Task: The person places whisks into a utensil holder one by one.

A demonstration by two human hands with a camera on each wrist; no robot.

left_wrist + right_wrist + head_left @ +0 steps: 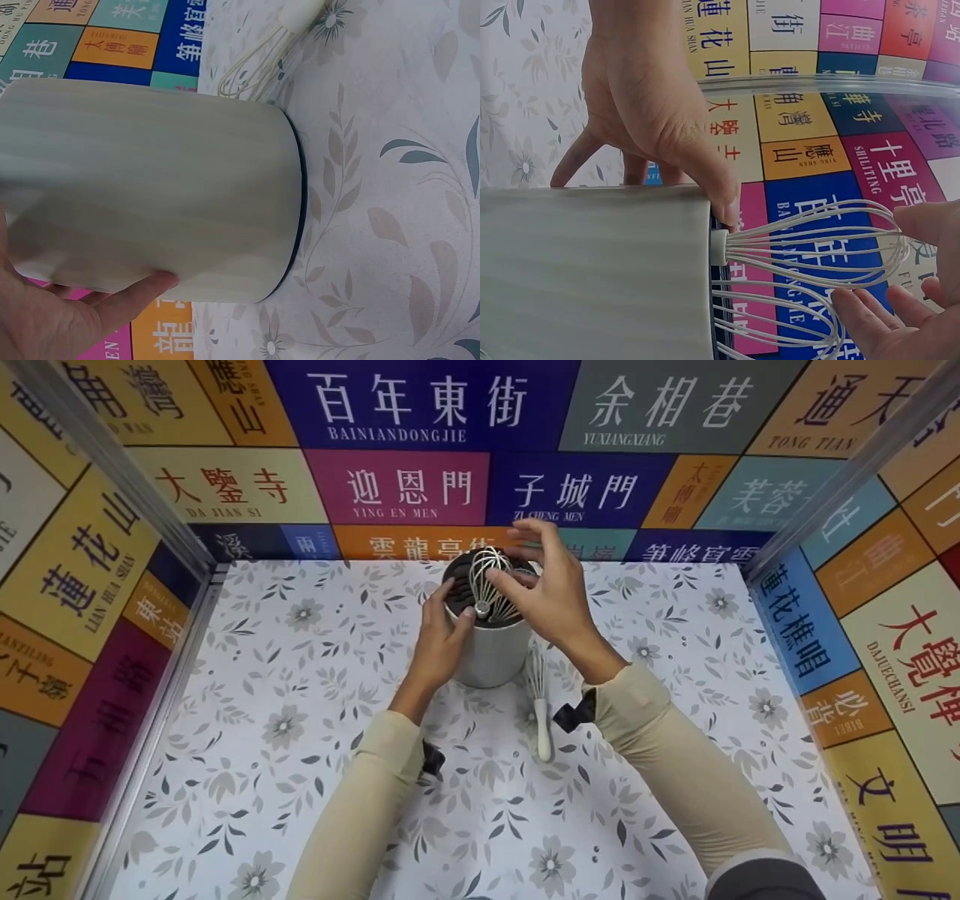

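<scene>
A pale grey utensil canister (491,656) with a dark inside stands upright on the table. My left hand (441,641) grips its left side, thumb at the rim and fingers spread round the wall. Two wire whisks stand in the canister, heads up. The nearer whisk (810,244) has its handle sunk in the canister, and only a short collar shows above the rim. My right hand (553,592) holds this whisk's wire head near the tip between thumb and fingers. The second whisk (780,322) is close beside it, partly behind my right hand in the head view.
Another whisk (540,712) with a cream handle lies on the table just right of the canister. A white floral cloth (300,780) covers the table. Panels with printed signs (397,487) stand at the back and both sides.
</scene>
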